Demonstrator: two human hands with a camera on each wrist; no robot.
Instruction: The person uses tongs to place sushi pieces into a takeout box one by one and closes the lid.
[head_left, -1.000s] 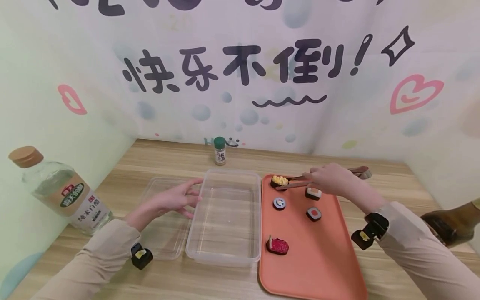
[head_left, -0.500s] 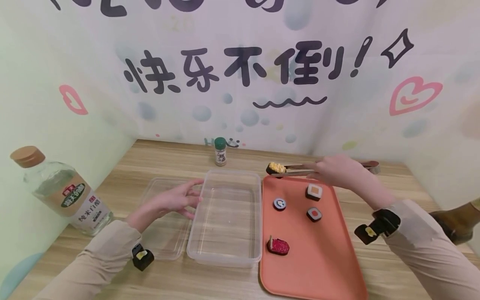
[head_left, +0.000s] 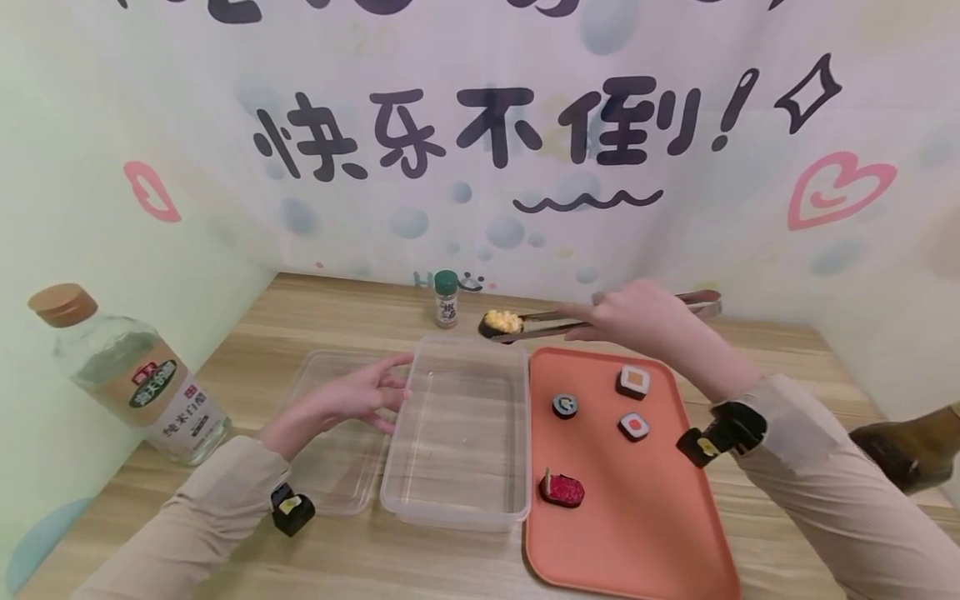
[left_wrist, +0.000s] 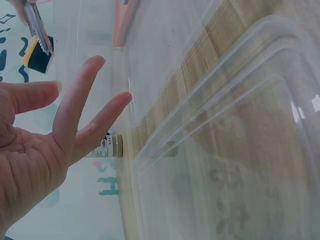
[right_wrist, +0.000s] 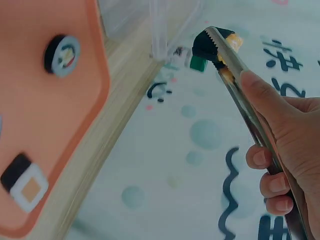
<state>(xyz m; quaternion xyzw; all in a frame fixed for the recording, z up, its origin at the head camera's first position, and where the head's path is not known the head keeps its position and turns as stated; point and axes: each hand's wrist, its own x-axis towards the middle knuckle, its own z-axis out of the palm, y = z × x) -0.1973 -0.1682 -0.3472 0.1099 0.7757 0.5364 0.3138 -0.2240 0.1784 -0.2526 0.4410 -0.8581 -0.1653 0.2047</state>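
My right hand [head_left: 637, 317] grips a pair of metal tongs [right_wrist: 257, 127]. Their toothed tips pinch a corn-topped sushi piece [head_left: 502, 324], wrapped in black, held in the air just past the far right corner of a clear plastic container [head_left: 459, 508]. With fingers spread and fairly straight, my left hand [left_wrist: 55, 130] touches the container's left side. Several sushi pieces lie on an orange tray [head_left: 630, 517] to the right: a small round roll [head_left: 565, 406], a roll with an orange square centre [head_left: 633, 381], one with a red centre [head_left: 633, 426] and a red-topped piece [head_left: 562, 489].
Partly beneath my left hand lies a clear lid [head_left: 330, 475]. A green-capped seasoning jar [head_left: 446, 302] stands behind the container. A large labelled vinegar bottle [head_left: 142, 383] is at the left, a brown bottle [head_left: 907, 446] at the right edge. A printed cloth [head_left: 420, 200] hangs behind.
My right hand has lifted the corn-topped sushi off the tray's far left corner with the tongs and carried it left, behind the container. My left hand stays at the container's side.
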